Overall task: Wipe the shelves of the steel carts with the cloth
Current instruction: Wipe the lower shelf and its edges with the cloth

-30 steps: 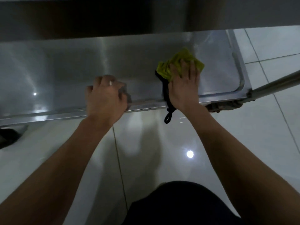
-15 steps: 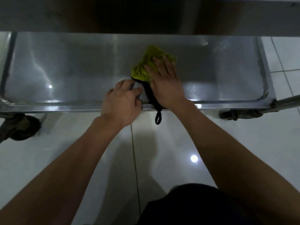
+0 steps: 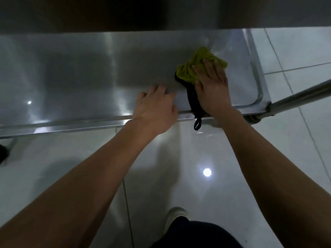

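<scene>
The lower steel shelf [image 3: 75, 72] of the cart stretches across the upper half of the head view, under a darker shelf above. A yellow-green cloth [image 3: 189, 68] with a black edge and hanging loop lies on the shelf toward its right end. My right hand [image 3: 213, 88] presses flat on the cloth with straight fingers. My left hand [image 3: 155, 108] rests over the shelf's front rim just left of the cloth, fingers spread and slightly blurred, holding nothing.
The cart's right corner post and a steel bar [image 3: 300, 95] run off to the right. A dark caster [image 3: 3, 154] shows at the far left. Glossy white floor tiles [image 3: 197, 176] lie below, with my shoe [image 3: 174, 217] near the bottom.
My right hand has slid the cloth rightward along the shelf toward its right end. My left hand has loosened from the front rim, its fingers now spread.
</scene>
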Motion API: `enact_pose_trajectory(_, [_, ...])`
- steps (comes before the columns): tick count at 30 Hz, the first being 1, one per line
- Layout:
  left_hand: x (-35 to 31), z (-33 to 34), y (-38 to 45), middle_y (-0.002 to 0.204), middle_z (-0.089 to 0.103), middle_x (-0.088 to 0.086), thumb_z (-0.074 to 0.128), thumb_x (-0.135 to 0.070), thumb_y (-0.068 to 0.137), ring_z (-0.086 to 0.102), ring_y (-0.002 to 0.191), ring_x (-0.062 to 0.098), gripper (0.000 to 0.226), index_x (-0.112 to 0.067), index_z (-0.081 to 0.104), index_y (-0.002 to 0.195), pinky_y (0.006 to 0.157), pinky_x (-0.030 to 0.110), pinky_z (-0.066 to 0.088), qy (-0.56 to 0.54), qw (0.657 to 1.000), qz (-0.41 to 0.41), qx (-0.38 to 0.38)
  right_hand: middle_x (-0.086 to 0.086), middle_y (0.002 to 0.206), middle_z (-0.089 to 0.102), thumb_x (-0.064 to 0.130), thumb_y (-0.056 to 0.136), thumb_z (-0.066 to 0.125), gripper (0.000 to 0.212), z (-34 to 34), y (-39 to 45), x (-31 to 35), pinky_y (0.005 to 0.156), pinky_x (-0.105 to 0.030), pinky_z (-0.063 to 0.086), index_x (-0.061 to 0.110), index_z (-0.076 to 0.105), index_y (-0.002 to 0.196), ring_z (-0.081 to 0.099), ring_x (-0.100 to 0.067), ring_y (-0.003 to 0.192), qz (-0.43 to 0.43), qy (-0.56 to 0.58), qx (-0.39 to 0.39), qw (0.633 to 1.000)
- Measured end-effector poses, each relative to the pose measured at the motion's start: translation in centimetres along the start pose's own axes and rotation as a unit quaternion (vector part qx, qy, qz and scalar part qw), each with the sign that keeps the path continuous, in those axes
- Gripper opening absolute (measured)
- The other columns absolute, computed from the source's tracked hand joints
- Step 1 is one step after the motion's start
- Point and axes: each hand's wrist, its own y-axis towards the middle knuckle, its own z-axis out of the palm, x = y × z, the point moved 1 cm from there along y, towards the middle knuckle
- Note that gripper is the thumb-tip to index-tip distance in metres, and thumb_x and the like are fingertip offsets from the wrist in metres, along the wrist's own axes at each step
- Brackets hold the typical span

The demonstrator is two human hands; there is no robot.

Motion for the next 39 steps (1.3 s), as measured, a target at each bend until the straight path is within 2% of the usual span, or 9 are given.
enact_pose_trajectory(7, [-1.8, 1.7, 0.9, 0.135, 0.044, 0.005, 0.049, -0.036, 0.093, 0.041, 0.124, 0.029, 0.034, -0.018, 0.063, 0.119, 0.096, 0.049, 0.044, 0.015, 0.999, -0.045, -0.026, -0.005, 0.163, 0.020, 0.024, 0.103, 0.035, 0.048, -2.6, -1.2, -9.9, 0.122, -0.046, 0.011, 0.025, 0.035, 0.151, 0.010, -0.036, 0.150, 0.129, -0.037, -0.001, 0.991])
enact_pose_trajectory(12, [-0.7, 1.9, 0.9, 0.135, 0.048, 0.003, 0.053, -0.040, 0.091, 0.045, 0.123, 0.028, 0.036, -0.022, 0.065, 0.119, 0.093, 0.048, 0.044, -0.024, 0.998, -0.026, -0.054, -0.007, 0.162, 0.022, 0.021, 0.101, 0.037, 0.049, -1.9, -1.0, -9.6, 0.123, -0.048, 0.005, 0.023, 0.037, 0.149, 0.007, -0.035, 0.151, 0.130, -0.032, -0.012, 0.991])
enact_pose_trajectory(15, [1.1, 1.6, 0.5, 0.136, 0.055, 0.001, 0.056, -0.037, 0.090, 0.047, 0.125, 0.028, 0.039, -0.025, 0.066, 0.125, 0.098, 0.044, 0.045, -0.082, 0.994, -0.023, -0.074, -0.008, 0.161, 0.022, 0.021, 0.100, 0.037, 0.049, -1.6, -0.4, -8.6, 0.123, -0.049, 0.005, 0.022, 0.037, 0.149, 0.008, -0.035, 0.151, 0.133, -0.028, -0.011, 0.991])
enact_pose_trajectory(17, [3.1, 1.1, -0.4, 0.131, 0.060, 0.006, 0.056, -0.034, 0.087, 0.049, 0.122, 0.032, 0.038, -0.023, 0.069, 0.121, 0.099, 0.046, 0.047, -0.120, 0.985, -0.053, -0.112, -0.010, 0.161, 0.023, 0.020, 0.099, 0.039, 0.051, -1.2, 0.1, -7.1, 0.122, -0.051, 0.007, 0.020, 0.036, 0.150, 0.010, -0.037, 0.150, 0.118, -0.025, -0.009, 0.993])
enact_pose_trajectory(20, [6.4, 0.7, -1.9, 0.126, 0.061, 0.008, 0.058, -0.033, 0.082, 0.048, 0.121, 0.036, 0.033, -0.024, 0.072, 0.110, 0.093, 0.052, 0.045, -0.069, 0.981, -0.094, -0.154, -0.013, 0.160, 0.023, 0.019, 0.098, 0.039, 0.052, -0.5, 1.0, -4.2, 0.122, -0.049, 0.008, 0.019, 0.037, 0.150, 0.011, -0.039, 0.150, 0.091, -0.035, -0.009, 0.995])
enact_pose_trajectory(25, [10.0, 0.7, -3.2, 0.130, 0.056, 0.004, 0.062, -0.040, 0.084, 0.048, 0.119, 0.035, 0.033, -0.035, 0.067, 0.116, 0.091, 0.054, 0.042, -0.045, 0.990, -0.091, -0.099, -0.009, 0.163, 0.018, 0.024, 0.095, 0.042, 0.055, 2.0, 4.6, 3.2, 0.122, -0.049, 0.003, 0.028, 0.036, 0.149, 0.005, -0.036, 0.151, 0.065, -0.008, 0.044, 0.997])
enact_pose_trajectory(29, [10.8, 0.4, -3.1, 0.140, 0.051, 0.002, 0.056, -0.050, 0.088, 0.043, 0.125, 0.033, 0.037, -0.040, 0.062, 0.123, 0.096, 0.053, 0.041, -0.041, 0.995, -0.080, -0.052, -0.009, 0.164, 0.016, 0.027, 0.089, 0.040, 0.058, 4.0, 7.2, 9.9, 0.121, -0.052, -0.001, 0.034, 0.039, 0.147, 0.002, -0.038, 0.151, -0.024, 0.018, 0.082, 0.996])
enact_pose_trajectory(33, [11.1, 0.4, -3.6, 0.151, 0.041, 0.004, 0.053, -0.048, 0.092, 0.034, 0.137, 0.033, 0.048, -0.035, 0.054, 0.138, 0.103, 0.052, 0.038, -0.029, 0.997, -0.067, -0.027, -0.005, 0.164, 0.018, 0.030, 0.085, 0.036, 0.060, 4.8, 9.2, 15.5, 0.120, -0.047, -0.002, 0.037, 0.044, 0.144, 0.003, -0.034, 0.152, -0.101, 0.035, 0.102, 0.989])
enact_pose_trajectory(39, [10.7, -0.3, -3.9, 0.149, 0.041, 0.009, 0.052, -0.044, 0.092, 0.033, 0.138, 0.034, 0.046, -0.028, 0.057, 0.135, 0.105, 0.053, 0.039, -0.029, 0.997, -0.066, -0.023, -0.002, 0.165, 0.014, 0.029, 0.093, 0.037, 0.054, 4.7, 10.0, 18.0, 0.120, -0.044, -0.004, 0.038, 0.040, 0.147, -0.001, -0.029, 0.153, -0.151, 0.037, 0.126, 0.980])
